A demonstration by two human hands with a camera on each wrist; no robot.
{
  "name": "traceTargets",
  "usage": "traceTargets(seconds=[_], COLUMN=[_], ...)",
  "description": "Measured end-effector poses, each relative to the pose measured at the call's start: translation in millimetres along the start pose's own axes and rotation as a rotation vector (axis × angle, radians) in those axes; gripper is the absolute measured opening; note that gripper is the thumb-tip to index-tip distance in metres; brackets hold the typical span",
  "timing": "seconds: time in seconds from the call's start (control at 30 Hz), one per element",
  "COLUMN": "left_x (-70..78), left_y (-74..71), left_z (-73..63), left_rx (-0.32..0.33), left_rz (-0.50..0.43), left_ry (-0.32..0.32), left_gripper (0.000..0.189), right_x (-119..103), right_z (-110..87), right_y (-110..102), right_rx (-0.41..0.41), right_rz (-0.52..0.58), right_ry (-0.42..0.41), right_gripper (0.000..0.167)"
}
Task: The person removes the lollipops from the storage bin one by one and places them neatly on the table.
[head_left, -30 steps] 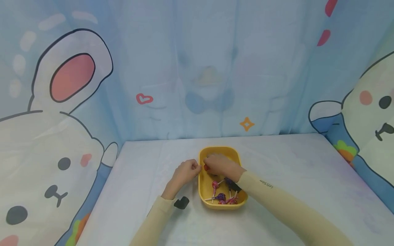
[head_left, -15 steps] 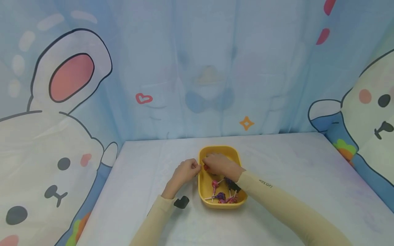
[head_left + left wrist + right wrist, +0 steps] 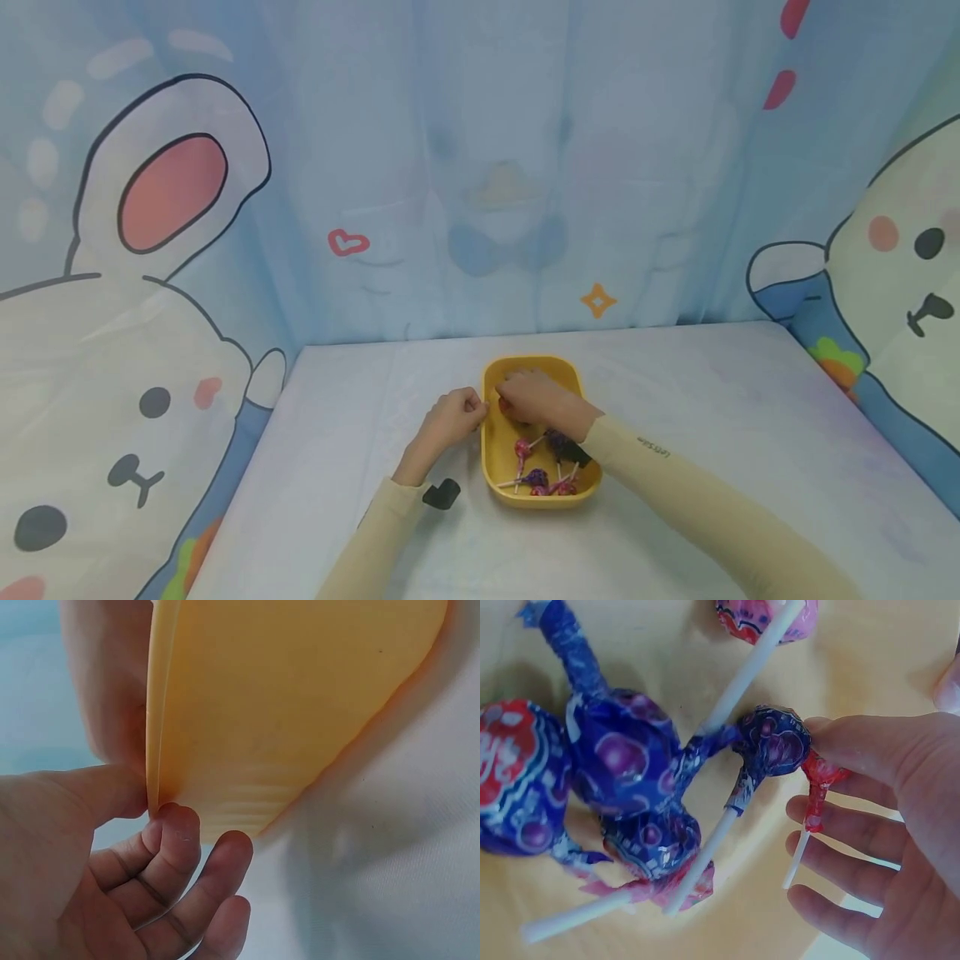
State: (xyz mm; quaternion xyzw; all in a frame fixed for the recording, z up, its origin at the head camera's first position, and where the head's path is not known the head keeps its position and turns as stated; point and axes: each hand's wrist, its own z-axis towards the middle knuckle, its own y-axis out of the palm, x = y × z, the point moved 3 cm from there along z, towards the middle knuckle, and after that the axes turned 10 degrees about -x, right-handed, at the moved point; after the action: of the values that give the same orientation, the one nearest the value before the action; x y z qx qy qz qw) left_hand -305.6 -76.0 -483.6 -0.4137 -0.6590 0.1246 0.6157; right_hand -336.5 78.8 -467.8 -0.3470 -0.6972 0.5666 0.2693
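My left hand (image 3: 452, 417) pinches the left rim of a yellow plastic basket (image 3: 489, 458); in the left wrist view its thumb (image 3: 112, 793) and forefinger lie on either side of the basket wall (image 3: 262, 697). Inside the far half of the basket, my right hand (image 3: 542, 397) holds a red-wrapped lollipop (image 3: 821, 787) between thumb and fingers, its white stick hanging past the fingers in the right wrist view. A purple-wrapped lollipop (image 3: 774, 742) shows close by the thumb tip. The right hand hides part of the basket floor.
Several purple and pink lollipops (image 3: 535, 477) lie loose in the near part of the basket. The basket stands on a white-covered table (image 3: 697, 400). Behind the table hangs a blue curtain (image 3: 390, 150) with cartoon rabbits. A black camera (image 3: 442, 494) sits at the left wrist.
Both hands stay almost where they were, left on the rim and right in the basket. The head view has shifted slightly; the lollipops show no clear movement.
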Motion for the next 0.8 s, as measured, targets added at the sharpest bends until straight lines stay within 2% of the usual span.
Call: traceTargets(seconds=[0.17,0.4,0.8], left_x=[-0.2,0.4,2.3], left_y=[0.6,0.4,1.6], left_z=[-0.4,-2.4,-3.7], left_rx=[-0.006,-0.011,-0.036], left_rz=[-0.03,-0.038,-0.082], left_ry=[0.0,0.026,-0.02], left_gripper=[0.021,0.021,0.021], right_x=[2.9,9.3,19.4], right_z=[-3.0,-4.5,-12.2], right_y=[-1.9,1.5,-7.0], right_rx=[0.005,-0.025,-0.016], right_rz=[-0.009,-0.024,-0.033], right_ry=[0.003,0.037,0.032], right_gripper=[0.021,0.014,0.017])
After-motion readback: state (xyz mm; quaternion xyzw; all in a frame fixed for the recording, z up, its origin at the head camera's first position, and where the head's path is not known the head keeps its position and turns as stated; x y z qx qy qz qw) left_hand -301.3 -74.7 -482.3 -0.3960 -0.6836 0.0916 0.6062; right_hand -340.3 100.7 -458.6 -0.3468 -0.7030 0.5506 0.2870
